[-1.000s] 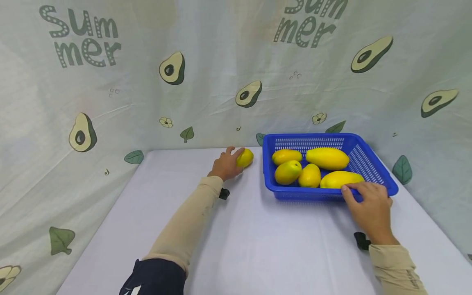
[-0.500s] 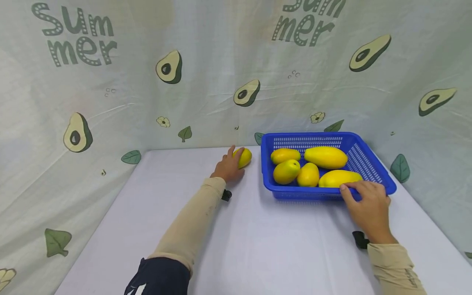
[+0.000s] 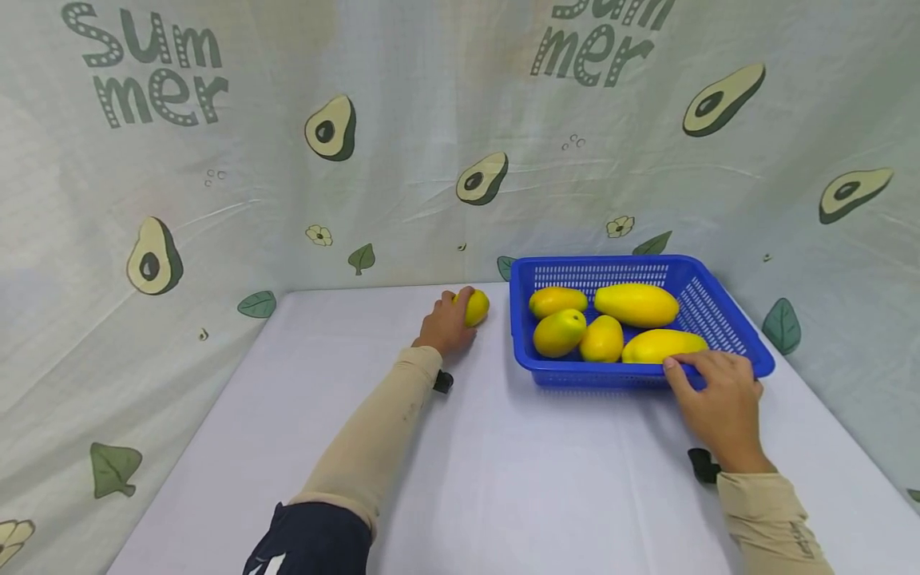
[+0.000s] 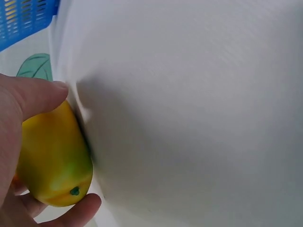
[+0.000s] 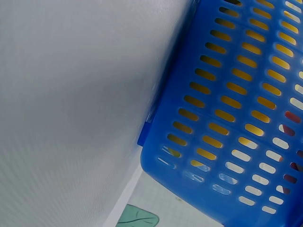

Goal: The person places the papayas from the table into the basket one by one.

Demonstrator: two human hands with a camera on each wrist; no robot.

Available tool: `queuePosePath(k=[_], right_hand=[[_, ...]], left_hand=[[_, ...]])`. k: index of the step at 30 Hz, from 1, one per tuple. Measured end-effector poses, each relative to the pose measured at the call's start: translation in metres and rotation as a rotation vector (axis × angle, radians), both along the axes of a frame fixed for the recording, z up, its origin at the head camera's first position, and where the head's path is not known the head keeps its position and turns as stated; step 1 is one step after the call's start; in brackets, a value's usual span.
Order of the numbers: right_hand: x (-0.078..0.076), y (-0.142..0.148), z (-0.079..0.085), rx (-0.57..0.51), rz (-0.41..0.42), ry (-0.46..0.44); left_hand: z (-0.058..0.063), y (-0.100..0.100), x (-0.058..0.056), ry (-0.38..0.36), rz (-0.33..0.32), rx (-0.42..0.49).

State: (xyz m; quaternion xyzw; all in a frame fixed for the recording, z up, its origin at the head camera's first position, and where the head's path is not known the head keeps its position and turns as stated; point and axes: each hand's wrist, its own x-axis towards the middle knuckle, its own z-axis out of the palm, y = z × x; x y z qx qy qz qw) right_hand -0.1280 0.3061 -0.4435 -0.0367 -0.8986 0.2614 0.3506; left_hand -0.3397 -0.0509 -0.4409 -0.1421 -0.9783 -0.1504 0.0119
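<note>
At the far edge of the table my left hand (image 3: 446, 323) grips a yellow mango (image 3: 477, 308). The left wrist view shows the thumb on one side of this mango (image 4: 57, 156) and fingertips by its green stem end. My right hand (image 3: 722, 403) holds the near rim of a blue plastic basket (image 3: 611, 377), close to its right corner, thumb at the rim. Inside the basket lie several yellow fruits, among them a mango (image 3: 560, 333) and a long papaya-like one (image 3: 636, 305). In the right wrist view the slotted basket wall (image 5: 189, 137) fills the right side; the hand itself is out of sight there.
A white cloth (image 3: 546, 479) covers the table. Behind it hangs a pale curtain (image 3: 402, 160) printed with avocados and leaves, close to the table's back edge. The basket stands at the back right, a short gap from the left hand's mango.
The left hand's raised, spread fingers have come down and closed round the mango, which stays at about the same spot. The right hand and the basket have not visibly moved.
</note>
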Motion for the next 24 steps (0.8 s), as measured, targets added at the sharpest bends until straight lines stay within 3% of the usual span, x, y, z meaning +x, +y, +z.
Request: queuePosePath(k=[6, 16, 24], right_hand=[[0.000, 0.000, 0.000, 0.004, -0.006, -0.010], [0.001, 0.000, 0.001, -0.012, -0.005, -0.005], [0.001, -0.002, 0.002, -0.004, -0.010, -0.018]], left_hand=[[-0.001, -0.004, 0.001, -0.012, 0.015, 0.068], [0.004, -0.008, 0.000, -0.013, 0.015, 0.082], [0.009, -0.018, -0.002, 0.055, -0.023, 0.084]])
